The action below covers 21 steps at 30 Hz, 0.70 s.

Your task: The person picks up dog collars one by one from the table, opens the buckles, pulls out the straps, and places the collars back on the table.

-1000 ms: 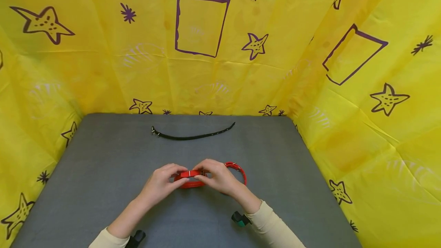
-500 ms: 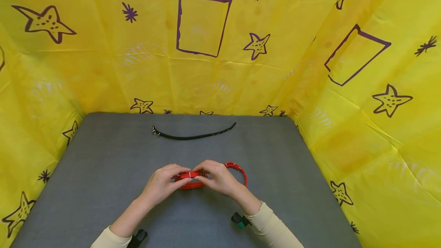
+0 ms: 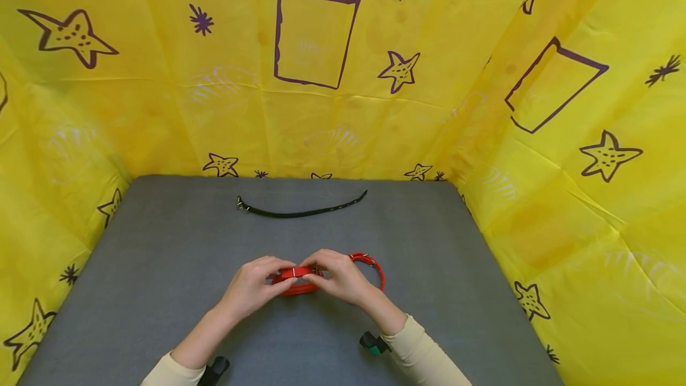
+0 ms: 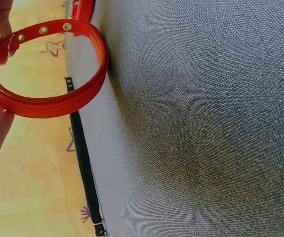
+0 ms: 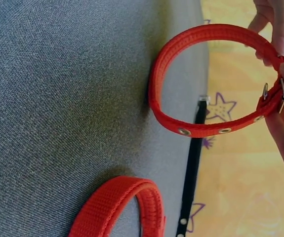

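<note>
My left hand (image 3: 249, 285) and my right hand (image 3: 339, 279) hold a red collar (image 3: 299, 288) between them over the middle of the table. Thumb and fingers of each hand pinch its upper band near the buckle. The collar forms a round loop; in the left wrist view the loop (image 4: 48, 106) stands on edge, its lower side at the cloth, with metal eyelets along one stretch. In the right wrist view a metal buckle (image 5: 283, 96) and a ring (image 5: 265, 92) show beside the fingertips. A second red collar (image 3: 380, 271), also looped, lies just right of my right hand.
A black collar (image 3: 295, 215) lies stretched out near the back of the grey table (image 3: 177, 237), its buckle at the left. Yellow cloth walls (image 3: 225, 118) with purple drawings stand around the back and sides.
Both hands stay almost in place on the red collar, with only slight finger shifts at the buckle. The other collars have not moved.
</note>
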Motion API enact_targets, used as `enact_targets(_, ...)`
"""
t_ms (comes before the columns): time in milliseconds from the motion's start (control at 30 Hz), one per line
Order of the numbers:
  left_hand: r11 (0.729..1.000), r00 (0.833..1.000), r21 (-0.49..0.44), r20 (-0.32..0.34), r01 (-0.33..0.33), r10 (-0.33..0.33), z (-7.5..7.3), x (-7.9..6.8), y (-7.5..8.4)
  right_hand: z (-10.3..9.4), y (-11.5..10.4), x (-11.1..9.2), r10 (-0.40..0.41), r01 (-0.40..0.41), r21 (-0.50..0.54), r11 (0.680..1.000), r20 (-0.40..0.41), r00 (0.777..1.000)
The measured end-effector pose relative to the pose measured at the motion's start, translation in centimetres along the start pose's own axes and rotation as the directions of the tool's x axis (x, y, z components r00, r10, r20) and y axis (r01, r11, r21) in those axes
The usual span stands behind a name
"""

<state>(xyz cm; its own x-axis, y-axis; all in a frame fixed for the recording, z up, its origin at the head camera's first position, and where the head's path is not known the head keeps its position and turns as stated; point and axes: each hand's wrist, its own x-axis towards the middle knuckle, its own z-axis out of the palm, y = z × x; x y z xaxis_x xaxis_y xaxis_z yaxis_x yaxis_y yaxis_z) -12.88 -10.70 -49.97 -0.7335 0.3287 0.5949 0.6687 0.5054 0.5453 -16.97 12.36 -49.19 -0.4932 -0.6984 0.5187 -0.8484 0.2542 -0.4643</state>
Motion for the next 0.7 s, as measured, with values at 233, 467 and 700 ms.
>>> enact_targets(233,0.999,1.000,-0.032,-0.016,0.008,-0.009,-0.2,0.0,0.0,0.1,-0.1,-0.1,0.037,-0.033,0.097,0.995,-0.039,0.999)
enact_targets(467,0.998,0.999,-0.062,-0.020,0.031,-0.032,-0.2,0.2,-0.4,-0.6,-1.6,0.6,0.109,-0.090,0.207,0.974,-0.085,0.990)
enact_targets(700,0.991,0.998,-0.118,-0.024,0.057,-0.060,-0.2,0.2,-0.6,-1.6,-3.3,1.3,0.207,-0.167,0.310,0.936,-0.101,0.973)
